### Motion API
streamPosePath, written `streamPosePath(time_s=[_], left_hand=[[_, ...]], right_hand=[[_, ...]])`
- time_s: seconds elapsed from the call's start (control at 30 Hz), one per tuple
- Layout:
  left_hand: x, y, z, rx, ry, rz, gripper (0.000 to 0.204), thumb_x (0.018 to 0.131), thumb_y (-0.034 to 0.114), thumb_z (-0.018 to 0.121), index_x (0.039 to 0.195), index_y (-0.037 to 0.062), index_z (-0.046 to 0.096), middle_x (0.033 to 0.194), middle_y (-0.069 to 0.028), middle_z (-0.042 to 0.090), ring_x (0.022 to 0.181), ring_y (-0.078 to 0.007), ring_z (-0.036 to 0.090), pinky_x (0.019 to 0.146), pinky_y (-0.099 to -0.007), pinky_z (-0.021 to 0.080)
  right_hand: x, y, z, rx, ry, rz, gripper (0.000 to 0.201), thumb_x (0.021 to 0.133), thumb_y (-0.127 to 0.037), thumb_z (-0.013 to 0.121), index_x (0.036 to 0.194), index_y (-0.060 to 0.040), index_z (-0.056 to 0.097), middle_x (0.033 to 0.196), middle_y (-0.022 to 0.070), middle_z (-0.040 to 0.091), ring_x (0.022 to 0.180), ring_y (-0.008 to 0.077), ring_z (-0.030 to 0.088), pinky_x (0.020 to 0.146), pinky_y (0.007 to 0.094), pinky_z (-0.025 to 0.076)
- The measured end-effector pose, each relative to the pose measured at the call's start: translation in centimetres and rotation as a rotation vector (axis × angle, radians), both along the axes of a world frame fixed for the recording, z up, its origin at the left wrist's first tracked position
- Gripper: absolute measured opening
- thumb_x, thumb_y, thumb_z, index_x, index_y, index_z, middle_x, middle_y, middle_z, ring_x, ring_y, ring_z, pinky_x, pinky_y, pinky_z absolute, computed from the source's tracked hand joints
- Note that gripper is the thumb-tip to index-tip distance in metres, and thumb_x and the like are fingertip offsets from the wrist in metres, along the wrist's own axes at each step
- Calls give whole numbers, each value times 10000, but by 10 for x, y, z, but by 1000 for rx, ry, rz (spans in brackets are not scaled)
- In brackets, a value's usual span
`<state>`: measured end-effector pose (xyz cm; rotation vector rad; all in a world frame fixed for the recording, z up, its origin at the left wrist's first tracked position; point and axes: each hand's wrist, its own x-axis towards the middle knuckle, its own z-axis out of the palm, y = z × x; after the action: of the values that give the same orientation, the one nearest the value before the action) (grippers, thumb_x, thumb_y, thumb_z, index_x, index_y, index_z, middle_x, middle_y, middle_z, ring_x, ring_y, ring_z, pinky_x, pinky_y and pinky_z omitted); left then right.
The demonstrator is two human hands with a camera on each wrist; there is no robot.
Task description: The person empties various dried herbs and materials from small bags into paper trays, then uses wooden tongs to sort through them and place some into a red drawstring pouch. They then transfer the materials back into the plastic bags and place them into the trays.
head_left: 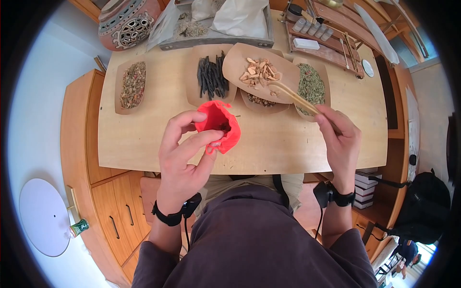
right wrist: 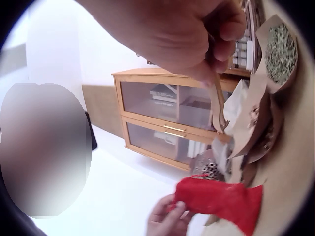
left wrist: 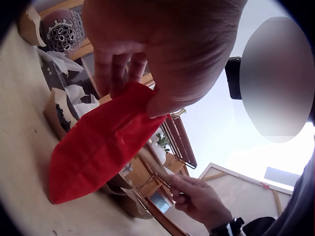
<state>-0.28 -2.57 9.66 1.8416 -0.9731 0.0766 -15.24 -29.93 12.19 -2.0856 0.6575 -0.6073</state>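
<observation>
My left hand [head_left: 185, 151] holds a red cloth pouch [head_left: 233, 137] by its rim, fingers and thumb spread around the open mouth. Some dark bits show inside it. In the left wrist view the pouch [left wrist: 98, 147] hangs tilted over the table. My right hand [head_left: 343, 144] grips a pair of wooden tongs [head_left: 300, 101]. Their tips reach the pale brown chips [head_left: 259, 72] in a paper tray [head_left: 235, 60]. That tray overlaps another paper tray holding brown pieces [head_left: 259, 101]. From the right wrist, the tongs [right wrist: 216, 105] point down past my fingers.
Paper trays hold dark sticks [head_left: 211, 77], green dried herb [head_left: 311, 84] and mixed dried herb [head_left: 133, 85]. Behind them stand a grey tray [head_left: 216, 43] with white bags, a patterned pot [head_left: 129, 26] and a wooden rack [head_left: 326, 53] with small bottles. The table's front edge [head_left: 269, 171] is near my body.
</observation>
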Motion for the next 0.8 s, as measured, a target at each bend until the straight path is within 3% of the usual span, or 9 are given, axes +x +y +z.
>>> streamPosePath(time_s=[0.03, 0.23, 0.43, 0.6, 0.8], left_hand=[[0, -1, 1, 2, -11, -10, 337, 778, -72, 752, 1068, 93, 797, 1274, -131, 614, 1118, -279, 653, 928, -383, 559], [-5, -11, 4, 6, -39, -55, 354, 771, -76, 766, 1075, 103, 797, 1274, -139, 613, 1116, -290, 659, 938, -384, 564], [-7, -12, 7, 14, -65, -50, 357, 772, -74, 767, 1079, 106, 795, 1279, -138, 613, 1121, -296, 660, 942, -387, 566], [-9, -8, 5, 19, -35, -56, 345, 784, -95, 734, 1075, 80, 793, 1325, -151, 599, 1167, -313, 651, 1005, -431, 534], [-9, -9, 3, 1, -74, -54, 362, 778, -75, 755, 1087, 108, 797, 1309, -141, 606, 1125, -298, 656, 935, -393, 562]], right_hand=[[-2, 5, 7, 115, -42, 17, 176, 945, -54, 770, 1113, -7, 788, 854, 78, 721, 750, 144, 644, 694, 278, 495], [-3, 28, 30, 25, -54, 238, 194, 926, -57, 797, 1117, -19, 799, 831, 49, 702, 726, 133, 599, 666, 278, 470], [1, 36, 29, 55, 43, 302, 220, 912, -68, 817, 1127, -26, 797, 819, 42, 695, 711, 125, 610, 631, 258, 477], [1, 29, 30, 74, -72, 147, 208, 931, -73, 796, 1131, -16, 792, 908, 77, 753, 797, 115, 688, 706, 238, 534], [26, -20, -9, 21, -28, -56, 217, 973, -145, 747, 1112, 18, 780, 943, 129, 792, 863, 167, 736, 775, 286, 559]])
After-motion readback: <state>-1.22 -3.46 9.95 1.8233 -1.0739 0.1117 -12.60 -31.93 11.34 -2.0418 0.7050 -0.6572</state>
